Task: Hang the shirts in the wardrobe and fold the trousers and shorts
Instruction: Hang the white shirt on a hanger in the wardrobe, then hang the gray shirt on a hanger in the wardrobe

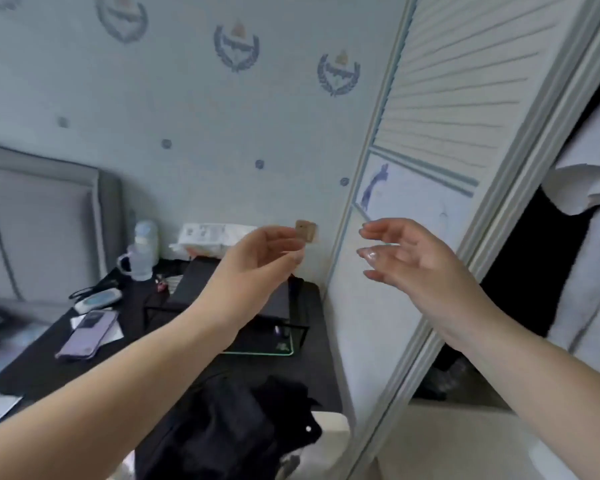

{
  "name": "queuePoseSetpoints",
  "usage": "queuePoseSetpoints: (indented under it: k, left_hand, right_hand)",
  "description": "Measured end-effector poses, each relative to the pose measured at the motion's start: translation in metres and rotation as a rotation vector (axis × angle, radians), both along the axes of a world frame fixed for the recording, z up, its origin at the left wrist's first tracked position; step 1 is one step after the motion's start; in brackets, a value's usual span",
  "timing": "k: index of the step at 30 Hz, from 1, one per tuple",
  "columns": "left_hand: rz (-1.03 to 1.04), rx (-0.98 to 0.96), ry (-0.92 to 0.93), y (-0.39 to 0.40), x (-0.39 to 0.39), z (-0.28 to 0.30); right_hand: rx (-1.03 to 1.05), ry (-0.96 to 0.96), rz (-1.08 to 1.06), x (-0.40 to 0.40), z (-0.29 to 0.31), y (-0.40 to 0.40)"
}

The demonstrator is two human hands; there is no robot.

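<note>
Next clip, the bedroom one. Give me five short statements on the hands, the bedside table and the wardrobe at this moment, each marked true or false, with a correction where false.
1. Both hands are raised in the air and hold nothing. True: the left hand and the right hand have loosely curved fingers and no object between them.
2. The lilac smartphone lies on the dark bedside table. True.
3. The right hand grips a hanger. False: no hanger is in view and the hand is bare.
4. The white louvred wardrobe door is shut across the whole opening. False: a dark gap at its right shows white hanging garments.
5. A black crumpled garment lies low in the frame, under the left forearm. True.
</note>
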State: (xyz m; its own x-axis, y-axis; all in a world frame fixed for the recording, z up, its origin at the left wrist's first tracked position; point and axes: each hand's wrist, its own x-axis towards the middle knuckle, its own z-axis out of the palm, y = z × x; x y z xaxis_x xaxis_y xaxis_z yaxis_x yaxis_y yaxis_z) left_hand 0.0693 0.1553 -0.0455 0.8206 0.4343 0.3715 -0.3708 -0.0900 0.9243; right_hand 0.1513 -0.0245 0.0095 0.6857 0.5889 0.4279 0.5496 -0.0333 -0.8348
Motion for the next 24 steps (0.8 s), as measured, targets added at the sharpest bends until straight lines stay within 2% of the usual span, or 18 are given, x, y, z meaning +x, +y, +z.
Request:
queuePoseSetpoints:
  k: [8, 17, 24]
  left_hand:
    - [0.339, -0.168, 0.159, 0.088, -0.18, -0.095]
    - [0.819, -0.347, 0.273, 0.184, -0.486, -0.169]
    - [1.15, -0.525, 0.35, 0.206, -0.691, -0.211]
  right_hand:
    - [-0.114, 0.123, 0.3, -0.127, -0.087, 0.136]
    - [-0.262, 0.252, 0.718, -0.365, -0.175, 0.303]
    - [-0.422, 0.417, 1.005, -0.551, -0.237, 0.397]
